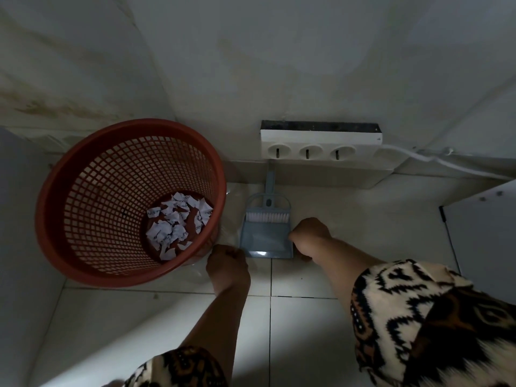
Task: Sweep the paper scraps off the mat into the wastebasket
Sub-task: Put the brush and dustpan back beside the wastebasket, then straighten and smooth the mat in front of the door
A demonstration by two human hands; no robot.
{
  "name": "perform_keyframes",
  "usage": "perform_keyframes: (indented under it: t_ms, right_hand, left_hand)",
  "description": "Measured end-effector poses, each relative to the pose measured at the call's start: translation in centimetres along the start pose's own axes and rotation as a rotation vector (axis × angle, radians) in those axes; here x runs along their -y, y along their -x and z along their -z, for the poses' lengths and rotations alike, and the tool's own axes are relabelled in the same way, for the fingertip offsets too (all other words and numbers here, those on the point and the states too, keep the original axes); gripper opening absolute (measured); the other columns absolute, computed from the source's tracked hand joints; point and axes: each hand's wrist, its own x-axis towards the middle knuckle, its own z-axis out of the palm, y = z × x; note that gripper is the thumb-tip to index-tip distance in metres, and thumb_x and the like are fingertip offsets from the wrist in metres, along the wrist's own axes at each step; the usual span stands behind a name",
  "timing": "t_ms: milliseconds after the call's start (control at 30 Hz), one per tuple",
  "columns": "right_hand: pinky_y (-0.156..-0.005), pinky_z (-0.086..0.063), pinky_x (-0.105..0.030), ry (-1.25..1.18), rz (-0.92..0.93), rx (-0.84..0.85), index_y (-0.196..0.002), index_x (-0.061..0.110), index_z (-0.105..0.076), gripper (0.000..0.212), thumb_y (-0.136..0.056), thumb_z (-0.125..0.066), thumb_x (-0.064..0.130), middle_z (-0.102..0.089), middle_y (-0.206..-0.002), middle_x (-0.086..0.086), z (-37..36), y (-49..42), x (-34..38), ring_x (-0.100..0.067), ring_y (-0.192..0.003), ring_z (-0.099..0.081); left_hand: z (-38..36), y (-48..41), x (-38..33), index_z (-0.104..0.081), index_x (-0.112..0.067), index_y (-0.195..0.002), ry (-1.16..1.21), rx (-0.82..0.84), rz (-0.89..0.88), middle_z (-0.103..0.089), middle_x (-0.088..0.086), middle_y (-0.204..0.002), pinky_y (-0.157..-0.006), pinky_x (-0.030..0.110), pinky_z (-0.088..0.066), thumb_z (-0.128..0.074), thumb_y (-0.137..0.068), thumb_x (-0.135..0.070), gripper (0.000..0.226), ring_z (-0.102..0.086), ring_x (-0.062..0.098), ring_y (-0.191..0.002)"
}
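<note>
Fingers of both hands, left hand (227,261) and right hand (308,233), are curled beside the grey-blue plastic dustpan (265,238); I cannot tell any grasp. White paper scraps (176,222) lie inside the red plastic mesh wastebasket (83,196).

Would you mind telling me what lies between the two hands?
In the head view, the blue dustpan, with the brush on it, lies between the left hand and right hand.

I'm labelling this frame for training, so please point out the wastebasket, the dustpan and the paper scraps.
wastebasket (92,169): head view, on the inner mesh wall, left side.
dustpan (265,240): head view, on the flat blue tray.
paper scraps (173,222): head view, on the white pile at the basket's bottom.
</note>
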Motion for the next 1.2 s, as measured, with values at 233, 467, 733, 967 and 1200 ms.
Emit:
perform_keyframes:
  t_ms: [233,467,733,967,1200]
  right_hand:
    - [-0.044,-0.031,-0.02,-0.092,-0.031,-0.017,-0.096,0.003,-0.06,0.022,-0.091,-0.056,0.024,-0.062,-0.09,-0.009,1.3,5.1,0.0,-0.02,-0.068,-0.052]
    - [-0.091,-0.032,-0.016,-0.111,0.33,-0.076,-0.142,0.018,-0.049,0.046,-0.097,-0.054,0.029,-0.055,-0.139,-0.003,8.0,19.8,1.7,-0.018,-0.125,-0.051]
    - [-0.102,-0.031,-0.02,0.029,0.482,-0.036,-0.144,0.019,-0.047,0.047,-0.098,-0.052,0.03,-0.049,-0.147,0.002,23.3,40.0,6.2,-0.015,-0.133,-0.045]
    - [-0.112,-0.034,-0.038,0.309,0.679,0.02,-0.147,0.018,-0.042,0.053,-0.1,-0.042,0.041,-0.043,-0.152,-0.002,30.6,53.3,11.4,-0.022,-0.139,-0.039]
    - [-0.108,-0.037,-0.04,0.62,0.955,0.133,-0.135,0.013,-0.053,0.047,-0.098,-0.045,0.04,-0.046,-0.146,-0.009,25.7,65.0,15.8,-0.027,-0.135,-0.04]
  left_hand:
    - [2.4,3.4,-0.6,-0.057,-0.011,-0.095,-0.249,0.092,-0.006,-0.069,0.013,-0.097,-0.077,0.048,-0.061,-0.067,-0.09,-0.033,0.024,-0.071,0.033,-0.083]
    - [10.4,13.6,-9.7,-0.059,-0.019,-0.118,-0.408,0.477,-0.185,-0.069,0.001,-0.098,-0.076,0.029,-0.051,-0.048,-0.101,-0.022,0.021,-0.064,0.016,-0.085]
    - [22.3,29.6,-28.0,-0.056,-0.017,-0.13,-0.419,0.476,-0.368,-0.063,-0.002,-0.129,-0.092,0.018,-0.039,-0.05,-0.102,-0.022,0.03,-0.06,0.012,-0.111]
    - [32.4,41.2,-36.0,-0.053,-0.018,-0.134,-0.456,0.336,-0.425,-0.059,-0.002,-0.138,-0.102,0.026,-0.038,-0.048,-0.101,-0.026,0.034,-0.053,0.016,-0.128]
    - [45.6,48.2,-32.5,-0.056,-0.016,-0.13,-0.421,0.115,-0.393,-0.062,0.002,-0.133,-0.1,0.027,-0.041,-0.052,-0.098,-0.02,0.033,-0.056,0.021,-0.124]
